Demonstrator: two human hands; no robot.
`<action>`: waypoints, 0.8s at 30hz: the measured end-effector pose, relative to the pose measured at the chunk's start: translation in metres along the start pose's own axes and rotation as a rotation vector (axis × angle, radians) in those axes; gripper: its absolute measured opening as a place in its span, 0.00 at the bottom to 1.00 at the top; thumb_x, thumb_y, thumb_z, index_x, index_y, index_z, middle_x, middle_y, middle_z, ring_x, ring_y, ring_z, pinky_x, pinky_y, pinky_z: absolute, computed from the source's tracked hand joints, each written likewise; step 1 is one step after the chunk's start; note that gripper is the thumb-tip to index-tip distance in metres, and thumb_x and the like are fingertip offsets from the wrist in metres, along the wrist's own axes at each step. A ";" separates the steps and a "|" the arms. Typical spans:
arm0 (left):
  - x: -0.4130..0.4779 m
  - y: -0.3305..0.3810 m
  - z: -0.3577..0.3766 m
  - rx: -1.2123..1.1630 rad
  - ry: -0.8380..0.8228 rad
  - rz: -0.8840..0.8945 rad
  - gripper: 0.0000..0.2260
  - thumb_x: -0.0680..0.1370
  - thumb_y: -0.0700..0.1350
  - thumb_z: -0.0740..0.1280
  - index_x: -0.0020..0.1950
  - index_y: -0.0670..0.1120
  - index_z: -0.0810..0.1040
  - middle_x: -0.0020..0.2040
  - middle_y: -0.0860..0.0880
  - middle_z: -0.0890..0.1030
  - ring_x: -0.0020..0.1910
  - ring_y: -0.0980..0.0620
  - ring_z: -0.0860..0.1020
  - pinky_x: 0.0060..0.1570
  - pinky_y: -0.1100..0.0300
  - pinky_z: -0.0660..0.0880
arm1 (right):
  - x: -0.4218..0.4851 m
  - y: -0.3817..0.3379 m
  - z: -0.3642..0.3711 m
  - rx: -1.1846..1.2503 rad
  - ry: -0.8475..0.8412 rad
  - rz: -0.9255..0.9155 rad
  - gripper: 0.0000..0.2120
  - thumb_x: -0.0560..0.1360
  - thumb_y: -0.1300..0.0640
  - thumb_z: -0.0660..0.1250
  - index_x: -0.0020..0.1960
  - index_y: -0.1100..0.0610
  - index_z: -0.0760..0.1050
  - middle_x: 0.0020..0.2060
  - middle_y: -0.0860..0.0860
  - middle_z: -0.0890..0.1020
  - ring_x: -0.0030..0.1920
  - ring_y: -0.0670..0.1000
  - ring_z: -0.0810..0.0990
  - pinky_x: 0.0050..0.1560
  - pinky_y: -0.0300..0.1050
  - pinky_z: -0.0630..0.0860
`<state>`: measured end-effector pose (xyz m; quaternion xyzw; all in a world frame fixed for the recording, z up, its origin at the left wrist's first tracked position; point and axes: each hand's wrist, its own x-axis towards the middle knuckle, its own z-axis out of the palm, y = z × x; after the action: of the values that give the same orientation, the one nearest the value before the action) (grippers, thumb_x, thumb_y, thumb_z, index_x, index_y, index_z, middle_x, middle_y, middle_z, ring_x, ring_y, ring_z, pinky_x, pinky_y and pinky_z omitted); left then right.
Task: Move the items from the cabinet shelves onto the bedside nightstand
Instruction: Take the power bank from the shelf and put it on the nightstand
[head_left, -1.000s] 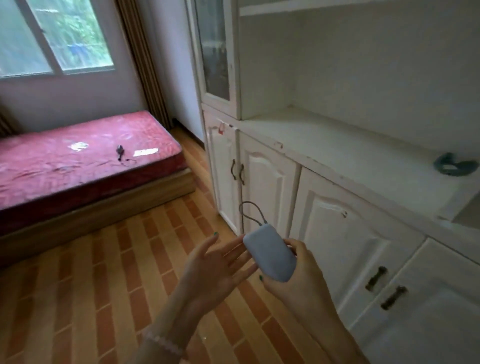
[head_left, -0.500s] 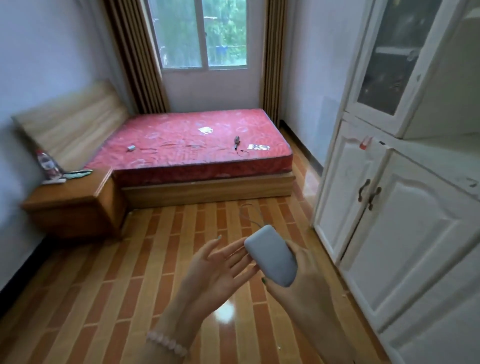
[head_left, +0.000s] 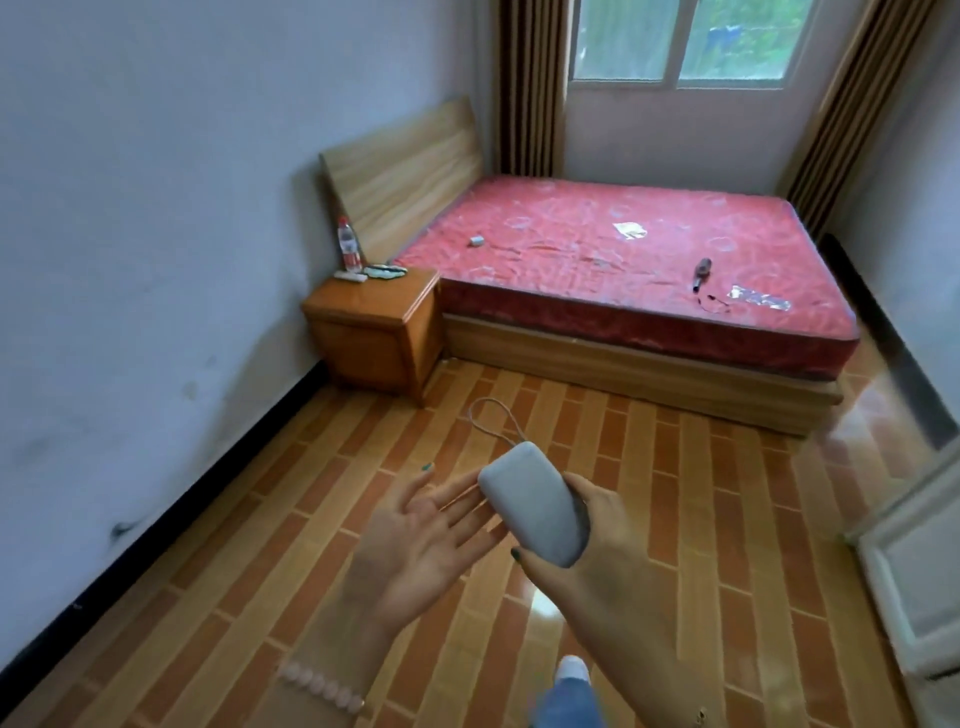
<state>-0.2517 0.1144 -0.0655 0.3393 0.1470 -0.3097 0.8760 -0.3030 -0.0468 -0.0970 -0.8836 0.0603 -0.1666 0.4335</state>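
Observation:
My right hand (head_left: 605, 561) grips a pale grey oblong power bank (head_left: 532, 504) with a thin cord loop (head_left: 488, 421) sticking up from its far end. Beside it my left hand (head_left: 426, 535) is held palm up with fingers spread, its fingertips near the power bank's left side. The wooden nightstand (head_left: 374, 332) stands across the floor against the left wall, next to the bed. On its top are a plastic water bottle (head_left: 349, 252), a flat white item (head_left: 350, 277) and a greenish item (head_left: 385, 271).
A bed with a red mattress (head_left: 623, 270) fills the far side, with several small objects lying on it. The white cabinet's edge (head_left: 919, 561) shows at the right. Tiled floor (head_left: 291, 519) stretches between me and the nightstand. My foot (head_left: 571, 670) shows below.
The view has swung left from the cabinet to the bed and nightstand. Both hands keep the same pose, the right one still holding the power bank.

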 end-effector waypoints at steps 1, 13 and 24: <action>0.007 0.007 -0.002 -0.012 0.019 0.019 0.23 0.76 0.50 0.59 0.63 0.36 0.73 0.59 0.37 0.79 0.56 0.41 0.80 0.59 0.44 0.70 | 0.013 0.002 0.007 0.008 -0.019 -0.017 0.37 0.59 0.50 0.79 0.64 0.46 0.65 0.52 0.37 0.69 0.52 0.42 0.72 0.48 0.37 0.73; 0.143 0.106 0.023 -0.088 0.167 0.224 0.23 0.77 0.49 0.59 0.67 0.36 0.71 0.61 0.37 0.78 0.58 0.40 0.78 0.62 0.43 0.70 | 0.223 0.028 0.060 0.034 -0.217 -0.223 0.38 0.59 0.49 0.78 0.65 0.50 0.67 0.52 0.39 0.69 0.51 0.41 0.70 0.45 0.30 0.65; 0.243 0.177 0.014 -0.186 0.317 0.297 0.23 0.75 0.49 0.61 0.65 0.37 0.73 0.58 0.37 0.80 0.59 0.41 0.78 0.60 0.44 0.72 | 0.356 0.036 0.121 0.016 -0.379 -0.273 0.35 0.60 0.49 0.76 0.64 0.50 0.68 0.52 0.40 0.71 0.51 0.42 0.71 0.43 0.29 0.65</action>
<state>0.0489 0.0998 -0.0803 0.3195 0.2590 -0.1054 0.9054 0.0740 -0.0684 -0.1074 -0.8955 -0.1437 -0.0554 0.4175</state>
